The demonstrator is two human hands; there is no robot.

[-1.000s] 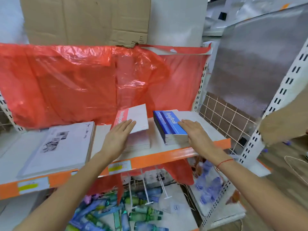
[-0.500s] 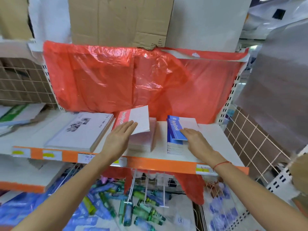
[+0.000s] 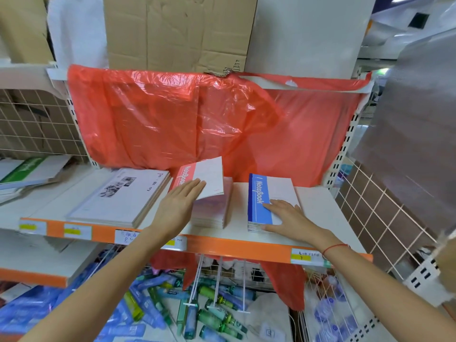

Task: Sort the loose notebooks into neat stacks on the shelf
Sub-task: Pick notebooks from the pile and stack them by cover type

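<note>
A pink-spined notebook point(image 3: 206, 177) is tilted up over a stack of pink notebooks point(image 3: 214, 208) on the white shelf point(image 3: 320, 218). My left hand point(image 3: 177, 206) holds its near corner, fingers straight on top and thumb hidden below. To the right lies a stack of blue-spined notebooks point(image 3: 274, 188). My right hand point(image 3: 288, 218) rests flat on its top cover, thumb against the front edge of the stack.
A stack of white photo-cover books point(image 3: 123, 196) lies left of the pink stack, with green books point(image 3: 24, 169) farther left. Red plastic sheet point(image 3: 197, 124) hangs behind. A wire grid panel point(image 3: 385, 213) stands to the right. Loose tubes point(image 3: 197, 312) fill the bin below.
The top blue notebook, skewed before, now sits square on its stack, and my right hand has slid onto its cover. My left hand still holds the pink notebook raised.
</note>
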